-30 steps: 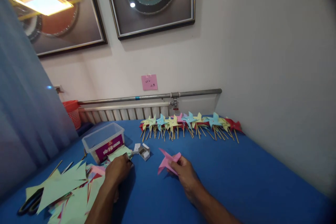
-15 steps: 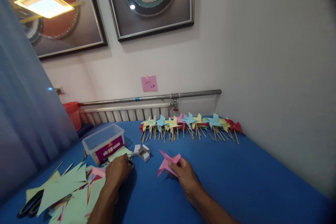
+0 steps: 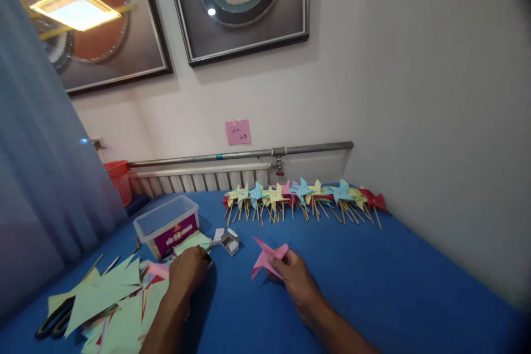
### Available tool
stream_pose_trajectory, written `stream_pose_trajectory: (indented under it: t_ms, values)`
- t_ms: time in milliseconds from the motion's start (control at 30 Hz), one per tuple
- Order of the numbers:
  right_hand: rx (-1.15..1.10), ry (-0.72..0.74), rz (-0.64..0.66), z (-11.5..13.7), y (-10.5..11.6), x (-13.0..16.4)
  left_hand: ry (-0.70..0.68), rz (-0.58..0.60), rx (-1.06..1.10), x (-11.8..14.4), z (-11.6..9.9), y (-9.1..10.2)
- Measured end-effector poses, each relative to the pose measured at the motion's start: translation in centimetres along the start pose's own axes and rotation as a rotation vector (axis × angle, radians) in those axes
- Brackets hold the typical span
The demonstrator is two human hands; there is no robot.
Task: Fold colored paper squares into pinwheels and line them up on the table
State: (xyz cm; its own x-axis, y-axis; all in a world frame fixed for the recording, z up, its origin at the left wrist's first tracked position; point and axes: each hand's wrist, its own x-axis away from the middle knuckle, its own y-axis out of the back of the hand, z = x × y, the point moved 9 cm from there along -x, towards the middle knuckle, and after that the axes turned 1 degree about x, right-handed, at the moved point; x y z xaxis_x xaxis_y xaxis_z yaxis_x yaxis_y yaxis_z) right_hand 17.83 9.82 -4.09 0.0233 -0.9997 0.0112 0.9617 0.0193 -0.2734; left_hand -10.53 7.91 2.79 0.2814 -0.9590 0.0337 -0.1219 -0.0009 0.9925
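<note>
My right hand (image 3: 295, 277) pinches a folded pink paper pinwheel head (image 3: 266, 258) just above the blue tabletop (image 3: 373, 282). My left hand (image 3: 187, 269) rests knuckles-up at the edge of a pile of cut paper (image 3: 112, 298), fingers curled down beside a small open white box (image 3: 229, 240); whether it holds anything is hidden. A row of finished pinwheels on wooden sticks (image 3: 302, 199) lies along the back of the table.
A clear plastic tub with a purple label (image 3: 168, 225) stands left of the small box. Black-handled scissors (image 3: 56, 321) lie at the left edge under paper. Loose wooden sticks (image 3: 93, 266) lie nearby. A radiator pipe (image 3: 240, 153), an orange basket (image 3: 120, 177) and a curtain (image 3: 37, 188) border the table.
Both hands stay almost where they were; the view has shifted slightly. The pink pinwheel head remains in my right hand.
</note>
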Motion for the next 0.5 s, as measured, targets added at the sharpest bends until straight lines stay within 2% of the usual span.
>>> stream_pose_trajectory:
  t_ms: [367,500]
  values:
    - [-0.011,0.001,0.005,0.31,-0.14,0.16,0.027,-0.043,-0.09,-0.25,0.3,-0.33]
    - [-0.004,-0.007,0.011,0.23,-0.24,0.13,-0.01,-0.001,-0.048,-0.22,0.04,-0.36]
